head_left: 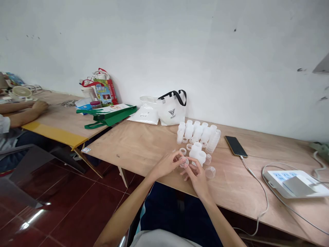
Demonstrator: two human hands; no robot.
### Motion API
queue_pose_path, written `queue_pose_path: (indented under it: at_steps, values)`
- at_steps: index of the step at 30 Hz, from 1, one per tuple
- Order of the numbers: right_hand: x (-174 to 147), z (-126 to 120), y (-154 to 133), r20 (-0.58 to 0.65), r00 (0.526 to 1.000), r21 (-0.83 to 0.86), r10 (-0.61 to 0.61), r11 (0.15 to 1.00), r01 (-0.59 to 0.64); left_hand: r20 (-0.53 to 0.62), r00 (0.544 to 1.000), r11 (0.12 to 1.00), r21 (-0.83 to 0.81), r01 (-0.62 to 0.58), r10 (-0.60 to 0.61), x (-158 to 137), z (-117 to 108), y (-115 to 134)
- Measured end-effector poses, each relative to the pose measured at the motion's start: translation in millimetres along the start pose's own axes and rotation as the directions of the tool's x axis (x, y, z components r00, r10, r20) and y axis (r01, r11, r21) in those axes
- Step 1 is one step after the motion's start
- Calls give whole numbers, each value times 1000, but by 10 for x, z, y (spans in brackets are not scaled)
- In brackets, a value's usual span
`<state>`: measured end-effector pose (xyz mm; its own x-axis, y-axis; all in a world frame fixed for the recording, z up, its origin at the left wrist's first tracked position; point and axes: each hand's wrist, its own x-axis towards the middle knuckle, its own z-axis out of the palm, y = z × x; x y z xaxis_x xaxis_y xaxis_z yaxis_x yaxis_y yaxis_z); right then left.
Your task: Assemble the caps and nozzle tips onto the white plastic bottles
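Presently, my left hand [169, 163] and right hand [196, 173] pinch one clear round plastic piece [183, 161]. I see it just below centre.

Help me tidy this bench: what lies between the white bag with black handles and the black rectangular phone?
The head view shows translucent white plastic pieces and a tall clear plastic column, then brown wooden tabletop.

Held piece [183, 162], clear; containers [196, 155], translucent white; far tote [165, 117], white, black handles [168, 94] and logo [172, 112]; phone [235, 146], black, gold-edged; floor [68, 209], left, dark red, pale-gridded.
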<state>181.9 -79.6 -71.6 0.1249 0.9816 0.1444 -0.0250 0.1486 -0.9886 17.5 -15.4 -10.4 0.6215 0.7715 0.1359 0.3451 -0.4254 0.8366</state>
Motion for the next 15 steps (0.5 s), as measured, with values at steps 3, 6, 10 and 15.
queue_pose_path:
  at_steps: [3, 6, 10, 15]
  values:
    - [-8, 6, -10, 7, 1000, -23, -15, 1000, 16, 14, 1000, 999, -26, 18, -18, -1, -23, 1]
    - [-30, 18, -31, 20, 999, -63, -26, 998, 27, 16, 1000, 999, -23, 28, -27, -7, -32, -11]
    - [-52, 28, -38, 33, 999, -100, -28, 994, 31, 32, 999, 999, -51, 13, -11, -22, -29, -20]
    - [-41, 17, -18, -10, 998, -69, -58, 996, 57, 32, 998, 980, -194, 50, -45, -17, -18, 16]
